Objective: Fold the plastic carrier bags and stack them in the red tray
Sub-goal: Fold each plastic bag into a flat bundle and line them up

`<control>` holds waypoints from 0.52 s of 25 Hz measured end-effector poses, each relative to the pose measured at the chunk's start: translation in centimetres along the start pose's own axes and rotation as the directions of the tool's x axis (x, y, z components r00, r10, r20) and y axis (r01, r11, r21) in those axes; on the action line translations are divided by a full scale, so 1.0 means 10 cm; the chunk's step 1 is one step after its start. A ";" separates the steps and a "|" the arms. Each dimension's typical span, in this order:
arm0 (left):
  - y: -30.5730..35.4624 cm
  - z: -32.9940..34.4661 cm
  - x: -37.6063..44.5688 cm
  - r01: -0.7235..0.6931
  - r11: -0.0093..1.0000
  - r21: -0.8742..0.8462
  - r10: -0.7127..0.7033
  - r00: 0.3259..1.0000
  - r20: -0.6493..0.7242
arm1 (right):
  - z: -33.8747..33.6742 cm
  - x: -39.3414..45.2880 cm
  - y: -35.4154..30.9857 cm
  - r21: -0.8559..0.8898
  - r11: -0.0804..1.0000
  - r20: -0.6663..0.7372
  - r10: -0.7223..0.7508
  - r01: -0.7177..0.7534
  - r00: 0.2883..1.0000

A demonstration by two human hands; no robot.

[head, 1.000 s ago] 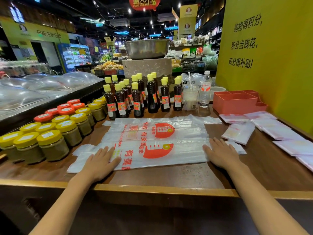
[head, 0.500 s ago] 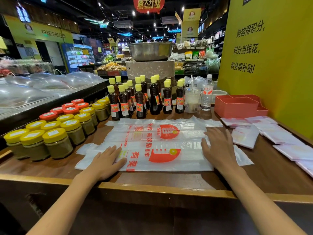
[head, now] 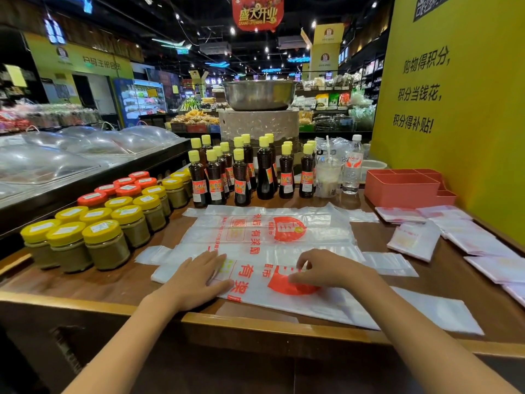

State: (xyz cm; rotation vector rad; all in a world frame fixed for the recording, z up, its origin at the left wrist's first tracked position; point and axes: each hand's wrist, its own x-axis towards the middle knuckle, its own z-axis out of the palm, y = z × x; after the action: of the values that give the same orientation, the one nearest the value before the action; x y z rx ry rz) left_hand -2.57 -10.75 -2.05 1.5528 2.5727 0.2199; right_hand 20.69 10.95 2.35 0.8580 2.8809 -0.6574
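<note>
Yellow-lidded jars (head: 106, 245) stand at the counter's (head: 85, 282) left. The left hand (head: 196, 277) presses flat on a printed carrier bag (head: 326, 301), its long axis running left to right. The right hand (head: 332, 270) pinches its middle. Folded bags (head: 416, 240) lie near the red tray (head: 403, 187) at far right.

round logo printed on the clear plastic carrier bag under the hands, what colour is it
Orange-red, seen in the head view on the clear plastic carrier bag.

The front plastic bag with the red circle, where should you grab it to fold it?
Probably the near long edge of the front bag, pinched from the person's side. It lies flat with that edge free along the counter, while the left hand already presses its left end and the right hand rests mid-bag.
</note>
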 end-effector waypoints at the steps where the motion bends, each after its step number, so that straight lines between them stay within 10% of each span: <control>1: 0.03 0.00 0.00 0.006 1.000 0.013 -0.006 1.000 -0.011 | -0.01 0.00 -0.02 -0.009 1.000 0.021 0.018 -0.017 1.000; 13: 0.21 -0.08 -0.01 0.038 0.999 -0.015 -0.041 0.958 -0.284 | -0.06 -0.12 -0.06 0.044 0.998 0.030 -0.042 0.041 0.999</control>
State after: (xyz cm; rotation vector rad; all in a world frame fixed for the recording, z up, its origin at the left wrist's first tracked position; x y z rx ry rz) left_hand -0.89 -9.94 -0.87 1.5670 2.8081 0.4837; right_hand 21.43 10.12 3.38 0.7876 2.8740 -0.7338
